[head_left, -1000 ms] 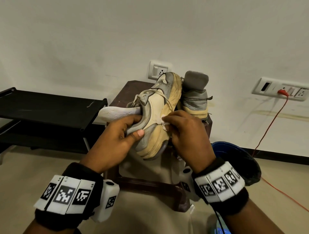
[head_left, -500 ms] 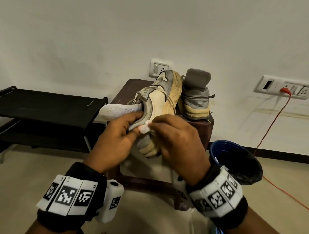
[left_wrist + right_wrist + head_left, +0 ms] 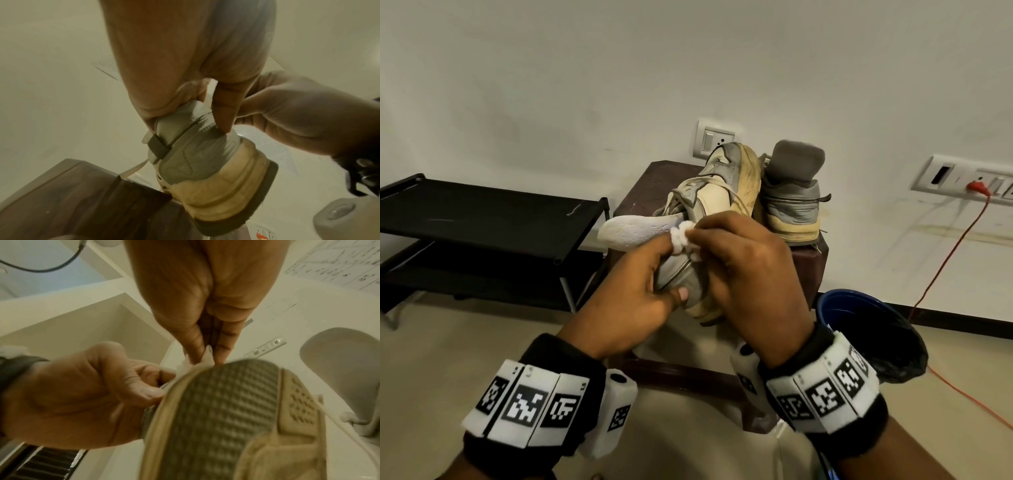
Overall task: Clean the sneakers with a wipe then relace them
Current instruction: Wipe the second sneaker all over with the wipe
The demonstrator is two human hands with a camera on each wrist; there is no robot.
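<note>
Fingers of our left hand curl around the heel of one sneaker, held tilted above the tabletop; our hands hide its middle. We count two sneakers: the second sneaker stands on the tabletop just behind. Our right hand arches over the shoe, pinching one small crumpled wipe against its upper side; most of the wipe is hidden.

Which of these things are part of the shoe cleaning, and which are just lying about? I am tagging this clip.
Job:
held sneaker, gripped by the left hand
wipe, pinched by the right hand
second sneaker on the stool
insole

Lying about:
black rack
blue bin
red cable
wall sockets
</note>
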